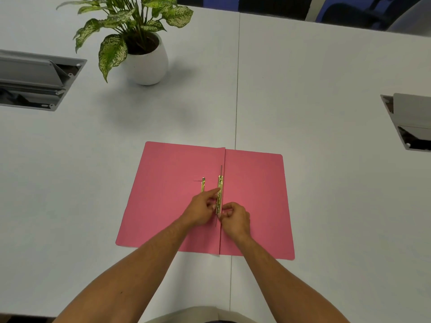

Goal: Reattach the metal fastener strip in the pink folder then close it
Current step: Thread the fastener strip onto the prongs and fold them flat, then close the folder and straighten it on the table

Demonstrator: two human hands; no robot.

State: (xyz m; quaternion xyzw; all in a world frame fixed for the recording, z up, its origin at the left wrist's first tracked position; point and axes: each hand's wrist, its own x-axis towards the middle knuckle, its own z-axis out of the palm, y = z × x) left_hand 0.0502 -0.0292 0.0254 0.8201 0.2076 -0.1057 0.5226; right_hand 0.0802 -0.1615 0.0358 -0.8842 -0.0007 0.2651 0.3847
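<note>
The pink folder [168, 173] lies open and flat on the white table, spine running away from me. A long gold metal fastener strip [220, 183] sits along the spine fold. My left hand [201, 209] touches the strip's middle with its forefinger stretched out, the other fingers curled. My right hand [234, 217] pinches the strip's near end, which its fingers hide. A second, shorter gold metal piece [203, 184] lies loose on the left flap, apart from both hands.
A potted plant in a white pot [149, 64] stands at the back left. Open cable boxes are set into the table at the left [35, 82] and right [410, 122]. A seam [236, 89] runs down the table's middle.
</note>
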